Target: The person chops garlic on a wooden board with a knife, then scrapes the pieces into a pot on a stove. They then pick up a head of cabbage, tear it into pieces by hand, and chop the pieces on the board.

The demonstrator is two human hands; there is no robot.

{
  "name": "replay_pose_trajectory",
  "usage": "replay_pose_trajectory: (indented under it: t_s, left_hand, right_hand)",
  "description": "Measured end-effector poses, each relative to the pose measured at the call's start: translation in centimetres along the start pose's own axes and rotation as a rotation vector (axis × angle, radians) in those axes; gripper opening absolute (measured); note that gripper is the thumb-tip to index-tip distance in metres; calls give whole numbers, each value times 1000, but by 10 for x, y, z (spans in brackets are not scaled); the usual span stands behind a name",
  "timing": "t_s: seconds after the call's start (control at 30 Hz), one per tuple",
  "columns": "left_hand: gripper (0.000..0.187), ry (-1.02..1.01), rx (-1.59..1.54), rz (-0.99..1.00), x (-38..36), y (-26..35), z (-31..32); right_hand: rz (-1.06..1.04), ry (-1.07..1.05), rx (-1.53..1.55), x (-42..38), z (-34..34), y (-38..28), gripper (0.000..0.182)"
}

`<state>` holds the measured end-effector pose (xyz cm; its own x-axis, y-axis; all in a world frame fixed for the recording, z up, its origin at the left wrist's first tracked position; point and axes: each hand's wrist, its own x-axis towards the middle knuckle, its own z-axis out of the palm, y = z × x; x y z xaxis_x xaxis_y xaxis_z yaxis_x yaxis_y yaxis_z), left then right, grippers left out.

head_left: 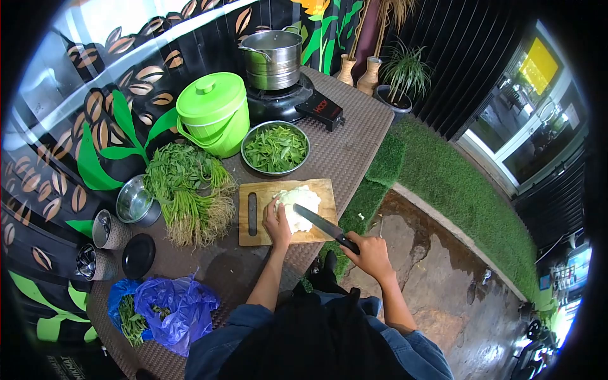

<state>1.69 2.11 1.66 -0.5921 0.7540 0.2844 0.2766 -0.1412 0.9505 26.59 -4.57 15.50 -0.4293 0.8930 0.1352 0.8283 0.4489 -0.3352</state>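
My right hand (370,256) is wrapped round the black handle of a kitchen knife (325,224). The blade points left, its tip over a heap of pale, whitish vegetable (300,208) that is washed out by glare. Fingers of my left hand (276,223) press against the near left side of that vegetable. Under both lies a wooden cutting board (256,187) with a slot handle at its left end. Just behind the board stands a metal bowl (246,163) of cut green leaves (276,149).
Left of the board lies a bunch of rooted greens (190,190). Behind are a lime-green lidded bucket (212,111) and a steel pot (273,63) on a black stove (323,109). A metal bowl (136,201), black lid (138,256) and blue plastic bag (180,310) sit at left.
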Motion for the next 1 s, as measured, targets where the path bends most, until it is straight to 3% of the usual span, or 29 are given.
replay_pose_trajectory:
  t_s: [0.17, 0.5, 0.77, 1.0]
  left_hand:
    - [31, 4, 28, -2, 0, -4, 1]
    - [30, 21, 3, 16, 1, -9, 3]
    - [29, 25, 28, 22, 1, -10, 3]
    - [29, 24, 23, 24, 0, -7, 2]
  right_hand:
    - [132, 70, 206, -5, -5, 5, 29]
    - [64, -25, 250, -1, 13, 4, 32]
    - [219, 32, 314, -7, 10, 12, 32]
    - [118, -31, 312, -3, 17, 2, 31]
